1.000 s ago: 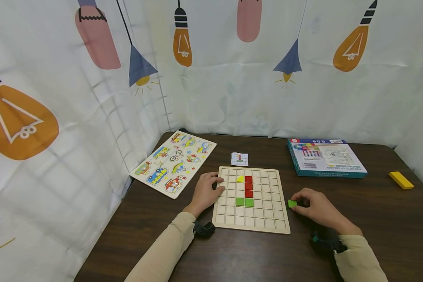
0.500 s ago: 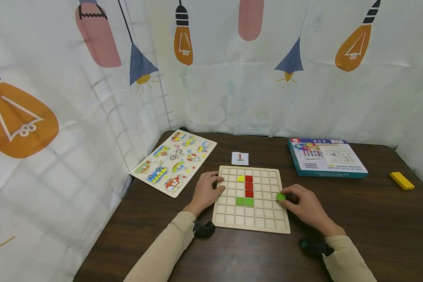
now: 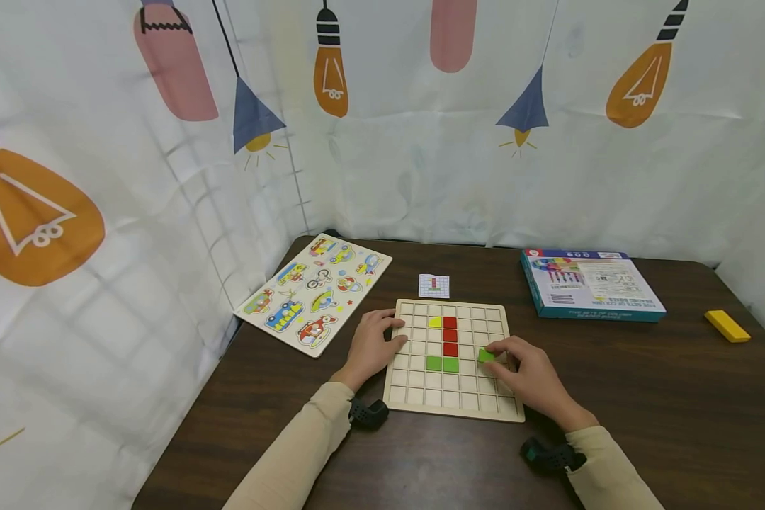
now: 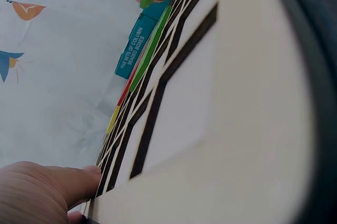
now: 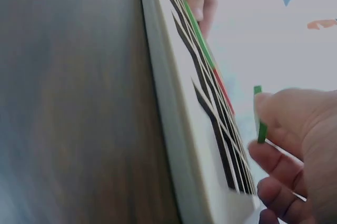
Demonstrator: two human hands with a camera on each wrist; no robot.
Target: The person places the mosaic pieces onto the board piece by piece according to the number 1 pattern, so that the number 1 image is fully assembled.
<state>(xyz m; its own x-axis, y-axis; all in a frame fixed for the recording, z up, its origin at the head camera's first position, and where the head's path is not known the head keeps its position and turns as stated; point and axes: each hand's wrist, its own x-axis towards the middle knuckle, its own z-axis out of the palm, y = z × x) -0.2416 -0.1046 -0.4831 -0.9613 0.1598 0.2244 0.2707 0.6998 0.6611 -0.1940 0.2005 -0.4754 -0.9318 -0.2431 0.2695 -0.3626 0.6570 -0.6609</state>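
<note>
A wooden grid board [image 3: 414,395] lies flat on the dark table. My left hand [image 3: 370,350] rests at its left edge, thumb and fingers spread against the border. Between thumb and fingertips my right hand [image 3: 535,372] pinches a green square tile [image 3: 485,355], held over the right part of the grid. The right wrist view shows this tile [image 5: 262,129] edge-on, apart from the board. In the grid, several red tiles [image 3: 450,336] form a column. A yellow tile [image 3: 435,322] sits left of its top; two green tiles [image 3: 433,363] lie side by side at its foot.
Behind the board lies a small pattern card [image 3: 434,286]. A vehicle-picture puzzle board [image 3: 312,297] lies at the left. At the back right are a teal and white box [image 3: 593,287] and a yellow block [image 3: 727,326]. Printed cloth walls surround the table [image 3: 433,467].
My right hand has carried the green tile leftward from beside the board to above its right-hand squares. The left hand stays at the board's edge.
</note>
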